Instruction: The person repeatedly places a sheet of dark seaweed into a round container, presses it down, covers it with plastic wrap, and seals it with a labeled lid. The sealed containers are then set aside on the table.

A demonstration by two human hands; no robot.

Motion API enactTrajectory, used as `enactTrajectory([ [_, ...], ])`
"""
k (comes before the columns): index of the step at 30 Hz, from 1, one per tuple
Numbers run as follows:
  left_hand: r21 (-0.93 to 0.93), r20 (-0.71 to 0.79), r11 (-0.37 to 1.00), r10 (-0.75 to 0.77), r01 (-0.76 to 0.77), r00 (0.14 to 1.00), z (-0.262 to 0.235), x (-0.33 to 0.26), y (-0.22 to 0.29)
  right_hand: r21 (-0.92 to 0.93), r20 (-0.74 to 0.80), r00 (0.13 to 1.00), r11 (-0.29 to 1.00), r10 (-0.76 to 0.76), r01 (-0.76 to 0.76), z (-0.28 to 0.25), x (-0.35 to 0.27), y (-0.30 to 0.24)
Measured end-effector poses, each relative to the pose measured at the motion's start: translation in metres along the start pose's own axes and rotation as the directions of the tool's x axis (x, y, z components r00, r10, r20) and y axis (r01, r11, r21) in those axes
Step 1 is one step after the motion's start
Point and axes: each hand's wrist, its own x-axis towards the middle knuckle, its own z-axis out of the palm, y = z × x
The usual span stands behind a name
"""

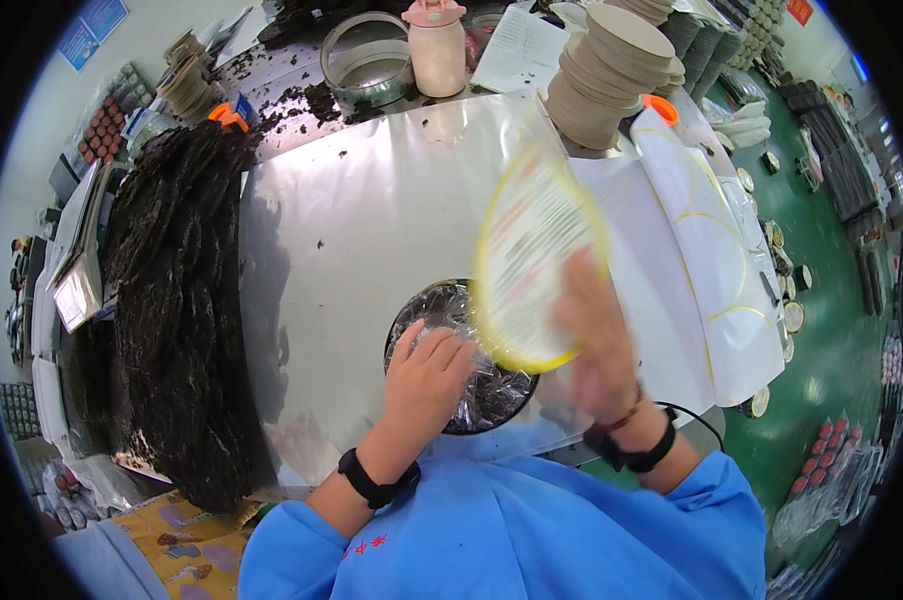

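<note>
In front of me is a round black container (516, 412) with crinkled clear plastic film (489, 395) across its dark contents. My left hand (431, 372) lies on that film at the container's left side, its fingers loosely apart. A round white paper label (531, 265) with a yellow border and printed lines tilts up over the container's right side. My right hand (593, 335), smeared by motion, holds this label by its right edge. The label partly hides the container and is itself blurred.
A long stack of dark, wrinkled dried sheets (176, 300) lies left of the metal work surface (371, 210). Behind stand a metal ring (366, 62), a pink-lidded bottle (437, 50) and piled round discs (601, 80). Large yellow-edged white sheets (701, 260) lie at right.
</note>
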Motion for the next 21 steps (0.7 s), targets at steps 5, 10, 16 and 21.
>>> enactTrajectory([
  [5, -0.32, 0.128, 0.92, -0.197, 0.229, 0.972, -0.007, -0.029, 0.003, -0.098, 0.397, 0.914, 0.987, -0.078, 0.127, 0.026, -0.05, -0.031],
  [10, -0.313, 0.189, 0.93, -0.139, 0.193, 0.972, -0.013, -0.031, 0.0, -0.134, 0.462, 0.885, 0.982, -0.056, 0.132, 0.028, -0.058, -0.032],
  [16, -0.23, 0.152, 0.962, -0.111, 0.145, 0.982, -0.011, -0.03, 0.001, -0.169, 0.599, 0.794, 0.986, 0.097, 0.007, 0.016, -0.027, -0.049],
  [21, -0.333, 0.142, 0.925, -0.141, 0.182, 0.98, -0.008, -0.035, -0.002, 0.007, 0.51, 0.86, 1.0, -0.006, 0.003, 0.056, 0.005, -0.036],
])
